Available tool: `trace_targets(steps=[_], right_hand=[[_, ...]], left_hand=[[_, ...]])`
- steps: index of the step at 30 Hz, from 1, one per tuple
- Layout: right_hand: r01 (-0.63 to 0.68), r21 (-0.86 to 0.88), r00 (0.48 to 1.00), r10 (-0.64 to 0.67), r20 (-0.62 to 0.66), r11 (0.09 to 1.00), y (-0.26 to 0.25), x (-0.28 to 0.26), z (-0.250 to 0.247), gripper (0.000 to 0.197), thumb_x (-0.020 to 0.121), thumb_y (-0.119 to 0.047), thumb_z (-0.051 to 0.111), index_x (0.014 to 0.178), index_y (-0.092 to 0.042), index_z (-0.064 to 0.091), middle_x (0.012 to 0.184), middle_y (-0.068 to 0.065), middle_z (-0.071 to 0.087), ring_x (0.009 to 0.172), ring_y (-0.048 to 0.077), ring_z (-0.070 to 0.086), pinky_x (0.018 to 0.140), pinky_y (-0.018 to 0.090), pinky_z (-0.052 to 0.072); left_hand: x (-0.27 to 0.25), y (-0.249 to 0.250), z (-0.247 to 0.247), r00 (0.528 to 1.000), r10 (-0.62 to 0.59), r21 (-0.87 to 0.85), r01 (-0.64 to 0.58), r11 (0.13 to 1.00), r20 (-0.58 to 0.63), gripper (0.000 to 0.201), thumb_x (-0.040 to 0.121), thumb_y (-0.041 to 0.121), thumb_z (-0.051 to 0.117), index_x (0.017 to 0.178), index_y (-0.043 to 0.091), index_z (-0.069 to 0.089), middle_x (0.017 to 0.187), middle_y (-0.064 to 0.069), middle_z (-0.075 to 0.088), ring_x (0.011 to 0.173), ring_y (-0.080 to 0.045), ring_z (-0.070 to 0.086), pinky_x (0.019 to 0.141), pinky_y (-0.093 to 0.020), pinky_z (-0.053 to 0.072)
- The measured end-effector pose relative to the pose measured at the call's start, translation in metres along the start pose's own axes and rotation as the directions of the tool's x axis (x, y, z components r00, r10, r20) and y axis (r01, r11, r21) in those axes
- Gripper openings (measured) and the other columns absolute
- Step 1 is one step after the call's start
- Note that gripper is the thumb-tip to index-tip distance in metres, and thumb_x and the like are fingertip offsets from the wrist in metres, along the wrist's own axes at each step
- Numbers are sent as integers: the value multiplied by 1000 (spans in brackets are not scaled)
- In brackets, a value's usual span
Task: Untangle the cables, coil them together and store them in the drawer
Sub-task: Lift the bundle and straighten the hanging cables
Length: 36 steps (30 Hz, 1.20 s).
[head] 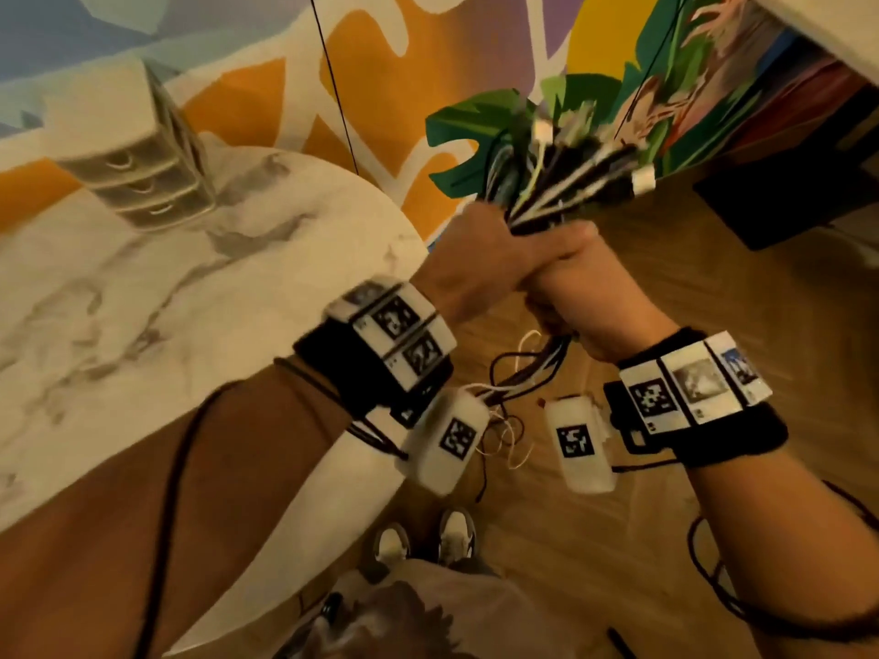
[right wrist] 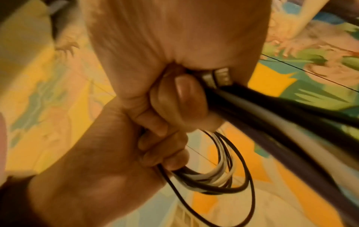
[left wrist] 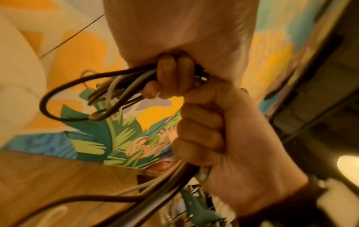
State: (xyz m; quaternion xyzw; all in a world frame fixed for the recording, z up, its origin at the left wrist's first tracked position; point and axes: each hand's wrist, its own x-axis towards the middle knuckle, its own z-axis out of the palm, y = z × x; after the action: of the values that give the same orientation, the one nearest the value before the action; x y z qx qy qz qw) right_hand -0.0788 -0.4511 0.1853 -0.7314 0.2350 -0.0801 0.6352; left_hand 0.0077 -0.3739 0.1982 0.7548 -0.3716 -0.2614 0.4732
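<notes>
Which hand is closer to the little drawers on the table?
Left. The left hand grips the cables on the side facing the drawers; the right hand sits just beyond it.

Black wrist straps [head: 742, 439] with white marker-printed blocks [head: 404, 321], thin black leads [head: 176, 468], grey-white trainers [head: 456, 535]

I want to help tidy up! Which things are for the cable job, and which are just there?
For the job:
cables, gripped by the left hand and right hand
drawer unit on the marble table

Just there:
painted wall
wooden floor
shoes
</notes>
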Motion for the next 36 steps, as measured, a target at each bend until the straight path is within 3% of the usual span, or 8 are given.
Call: trace_targets(steps=[6,8,16,19,23,28,32,36], right_hand=[[105,82,992,-99,-80,991,-12,3,2,34,72,0,56,43,-17,48,39,-1,36,34,16,28,40,20,26],[77,65,992,-70,-102,995,18,5,11,28,74,-1,59,50,2,46,40,2,37,33,15,31,39,22,28],[-447,-172,883,402,-244,878,205,-3,6,39,86,-15,62,56,-13,37,49,5,38,47,21,37,52,33,32],[-549,-226,832,499,-243,805,229,3,1,26,89,-19,60,65,-10,55,52,11,54,45,25,49,51,35,43],[-644,-263,765,613,-199,718,236,22,-4,33,90,-16,55,58,-15,46,52,7,47,45,21,42,49,29,37],[-627,-332,775,608,-175,704,236,27,-14,39,92,-25,57,57,-8,55,52,5,57,50,19,50,51,25,40],[-662,-361,745,627,-227,657,229,34,-20,42,90,-39,60,61,-9,51,53,5,53,49,19,48,47,26,36],[-646,-369,761,602,-243,668,233,39,-30,41,91,-37,60,62,-7,58,54,5,56,48,19,49,50,26,39]], left_hand=[[16,36,-10,963,221,43,-217,975,-155,16,84,14,64,71,4,65,57,9,55,58,-6,57,53,-16,44],[19,35,-14,959,232,103,-217,971,-161,19,87,17,61,70,9,62,57,9,51,56,-5,52,52,-13,39],[35,49,-74,867,372,332,-261,906,-332,26,94,29,48,77,11,57,58,4,43,44,-4,38,49,-19,32],[40,51,-95,845,414,476,-227,850,-338,26,95,33,37,74,22,47,62,10,39,50,4,41,55,-9,33],[35,46,-103,816,462,481,-268,835,-347,26,97,28,38,73,20,46,62,7,38,51,-1,38,58,-14,33],[30,44,-126,833,492,639,-239,731,-252,36,101,19,30,127,2,50,98,-13,50,88,-19,45,68,-3,25],[39,37,-139,850,391,690,-47,722,-352,54,95,30,21,128,0,51,96,-9,56,101,-26,53,83,-23,36],[31,39,-143,832,417,610,-124,783,-366,38,102,16,25,129,1,49,120,-20,56,109,-27,50,81,-13,30]])
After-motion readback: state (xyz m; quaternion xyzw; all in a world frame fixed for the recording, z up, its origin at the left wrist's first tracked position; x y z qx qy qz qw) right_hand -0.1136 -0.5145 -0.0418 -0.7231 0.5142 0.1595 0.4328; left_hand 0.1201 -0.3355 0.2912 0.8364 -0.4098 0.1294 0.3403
